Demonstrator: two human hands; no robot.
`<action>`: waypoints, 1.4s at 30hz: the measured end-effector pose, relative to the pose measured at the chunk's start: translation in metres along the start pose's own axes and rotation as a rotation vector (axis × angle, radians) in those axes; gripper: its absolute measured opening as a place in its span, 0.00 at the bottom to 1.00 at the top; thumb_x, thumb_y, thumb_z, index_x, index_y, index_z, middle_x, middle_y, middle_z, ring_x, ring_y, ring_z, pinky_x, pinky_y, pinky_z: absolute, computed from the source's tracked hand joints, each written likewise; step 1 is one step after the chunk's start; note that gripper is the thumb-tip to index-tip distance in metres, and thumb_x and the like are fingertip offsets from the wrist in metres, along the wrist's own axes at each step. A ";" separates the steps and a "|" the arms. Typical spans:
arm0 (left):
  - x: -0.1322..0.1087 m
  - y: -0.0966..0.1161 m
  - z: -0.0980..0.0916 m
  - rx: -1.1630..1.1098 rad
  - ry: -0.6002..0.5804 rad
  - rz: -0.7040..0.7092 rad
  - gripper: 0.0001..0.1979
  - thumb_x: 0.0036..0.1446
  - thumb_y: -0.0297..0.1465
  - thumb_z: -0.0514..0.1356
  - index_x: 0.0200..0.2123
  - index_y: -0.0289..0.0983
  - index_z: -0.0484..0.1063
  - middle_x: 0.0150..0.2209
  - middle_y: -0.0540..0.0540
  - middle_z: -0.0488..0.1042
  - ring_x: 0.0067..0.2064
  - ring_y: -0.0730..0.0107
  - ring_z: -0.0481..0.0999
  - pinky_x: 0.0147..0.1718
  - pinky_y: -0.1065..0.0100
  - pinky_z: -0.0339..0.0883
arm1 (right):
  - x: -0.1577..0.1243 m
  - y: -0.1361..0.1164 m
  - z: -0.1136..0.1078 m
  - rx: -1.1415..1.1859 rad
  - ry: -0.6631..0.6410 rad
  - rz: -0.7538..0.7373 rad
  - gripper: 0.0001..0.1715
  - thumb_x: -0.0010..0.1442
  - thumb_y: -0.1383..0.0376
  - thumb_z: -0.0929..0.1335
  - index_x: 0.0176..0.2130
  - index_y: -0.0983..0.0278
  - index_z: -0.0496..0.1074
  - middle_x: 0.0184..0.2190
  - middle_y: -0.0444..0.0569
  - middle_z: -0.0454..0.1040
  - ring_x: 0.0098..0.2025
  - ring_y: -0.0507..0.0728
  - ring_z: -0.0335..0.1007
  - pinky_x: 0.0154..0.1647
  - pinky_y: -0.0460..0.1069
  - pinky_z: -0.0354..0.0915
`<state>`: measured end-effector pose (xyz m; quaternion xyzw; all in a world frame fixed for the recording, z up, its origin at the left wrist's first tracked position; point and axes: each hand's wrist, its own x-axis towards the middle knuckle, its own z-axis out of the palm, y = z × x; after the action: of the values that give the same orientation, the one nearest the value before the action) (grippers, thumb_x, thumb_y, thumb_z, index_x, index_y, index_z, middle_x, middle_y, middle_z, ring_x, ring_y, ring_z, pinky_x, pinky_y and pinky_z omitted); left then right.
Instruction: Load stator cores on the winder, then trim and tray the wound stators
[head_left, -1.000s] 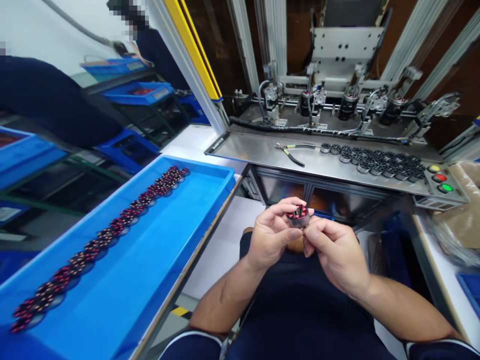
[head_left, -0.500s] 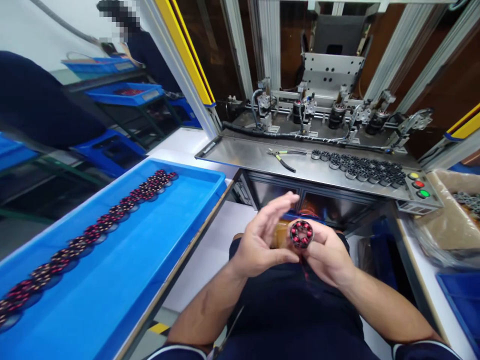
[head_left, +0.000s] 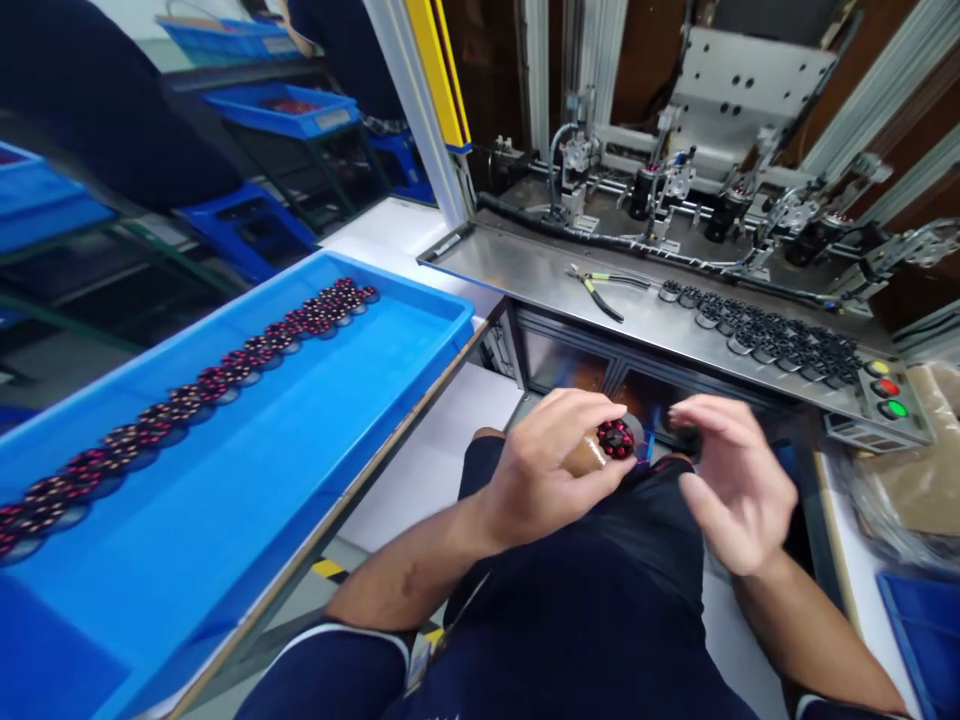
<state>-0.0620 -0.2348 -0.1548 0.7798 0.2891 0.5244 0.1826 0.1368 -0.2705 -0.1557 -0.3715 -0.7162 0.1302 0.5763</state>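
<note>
My left hand (head_left: 551, 465) grips a round motor part (head_left: 616, 438) with red windings between thumb and fingers, above my lap. A brown cylindrical piece (head_left: 586, 455) shows beside the part, partly hidden by my fingers. To the right of it, my right hand (head_left: 739, 480) is held up with thumb and fingers apart and nothing in it. At the left, a long row of similar wound parts (head_left: 259, 350) lies in a blue tray (head_left: 300, 430).
Green-handled pliers (head_left: 598, 296) and many black parts (head_left: 780, 335) lie on the metal ledge (head_left: 510, 265). Behind stands a machine with clamps (head_left: 724, 205). A button box (head_left: 889, 395) and a plastic-lined carton (head_left: 911, 490) are at the right. A person (head_left: 105, 110) sits at the left.
The motor part has passed from my right hand to my left hand. My right hand has moved away to the right and opened. The view has shifted down and to the right.
</note>
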 end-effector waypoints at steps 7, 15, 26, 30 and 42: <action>-0.002 -0.003 -0.001 0.343 0.061 0.200 0.20 0.55 0.26 0.65 0.51 0.37 0.73 0.42 0.40 0.81 0.43 0.56 0.80 0.45 0.55 0.75 | 0.018 -0.020 0.004 -0.327 -0.206 -0.125 0.08 0.58 0.70 0.74 0.38 0.62 0.73 0.32 0.49 0.72 0.33 0.57 0.68 0.34 0.54 0.66; -0.006 -0.004 -0.009 0.224 -0.026 0.184 0.21 0.55 0.20 0.63 0.52 0.39 0.73 0.46 0.42 0.81 0.44 0.62 0.82 0.46 0.61 0.77 | 0.041 -0.024 0.010 -0.241 -0.266 -0.143 0.07 0.64 0.73 0.68 0.38 0.62 0.74 0.31 0.48 0.73 0.33 0.56 0.70 0.34 0.53 0.66; -0.010 -0.004 -0.021 -0.225 -0.077 0.120 0.22 0.51 0.20 0.69 0.50 0.37 0.75 0.47 0.39 0.81 0.46 0.65 0.83 0.45 0.68 0.79 | 0.047 -0.013 -0.024 -0.121 -0.431 -0.087 0.04 0.64 0.70 0.70 0.40 0.62 0.73 0.34 0.49 0.73 0.37 0.56 0.71 0.37 0.53 0.68; -0.011 0.000 -0.019 -0.122 -0.048 0.124 0.23 0.51 0.18 0.68 0.50 0.37 0.75 0.50 0.39 0.81 0.47 0.63 0.83 0.48 0.67 0.79 | 0.039 -0.033 -0.018 -0.190 -0.377 -0.139 0.18 0.59 0.55 0.75 0.44 0.63 0.73 0.44 0.58 0.72 0.45 0.63 0.71 0.44 0.59 0.70; -0.018 -0.006 -0.017 -0.511 -0.014 -0.319 0.22 0.49 0.21 0.72 0.48 0.38 0.79 0.47 0.40 0.81 0.46 0.63 0.82 0.43 0.72 0.78 | 0.022 -0.019 -0.029 -0.312 -0.144 -0.276 0.05 0.64 0.63 0.70 0.42 0.60 0.75 0.48 0.54 0.71 0.51 0.64 0.70 0.47 0.61 0.72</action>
<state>-0.0844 -0.2421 -0.1651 0.6570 0.2655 0.5394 0.4548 0.1549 -0.2755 -0.1192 -0.3442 -0.8111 -0.0361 0.4715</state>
